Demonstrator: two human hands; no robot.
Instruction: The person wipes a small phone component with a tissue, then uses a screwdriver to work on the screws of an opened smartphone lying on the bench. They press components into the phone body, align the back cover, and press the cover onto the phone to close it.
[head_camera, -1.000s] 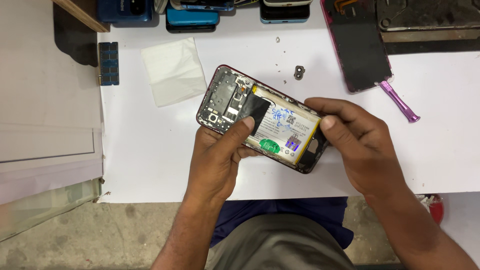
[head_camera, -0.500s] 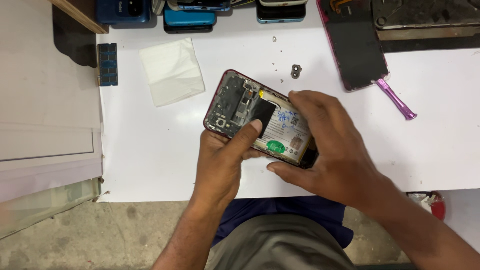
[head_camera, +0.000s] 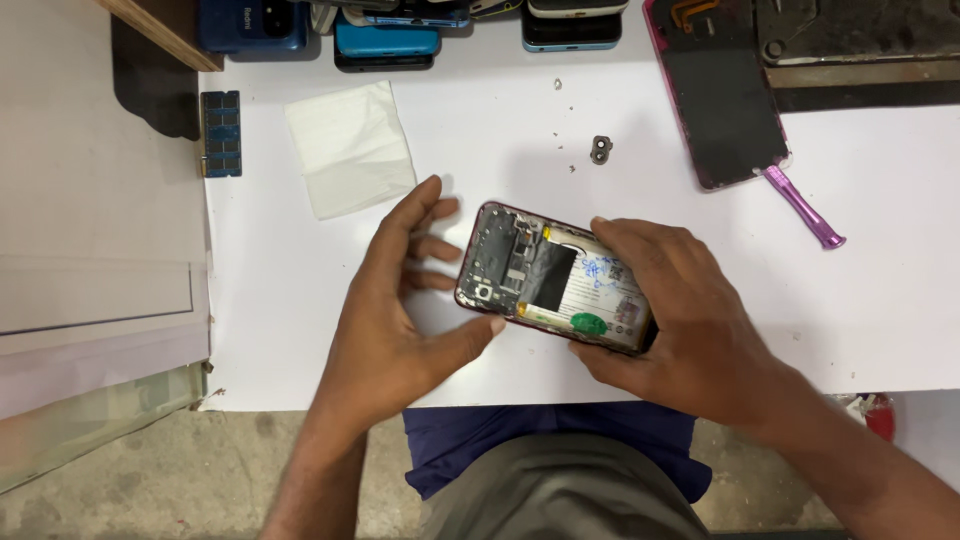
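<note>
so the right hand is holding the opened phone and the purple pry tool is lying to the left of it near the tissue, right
Not quite. The right hand does hold the opened phone, but the purple pry tool lies to the right of it, beside the detached back cover, not near the tissue. The head view shows this.

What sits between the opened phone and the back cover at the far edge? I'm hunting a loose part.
In the head view, a small dark metal ring piece lies on the white table between the opened phone and the back cover.
</note>
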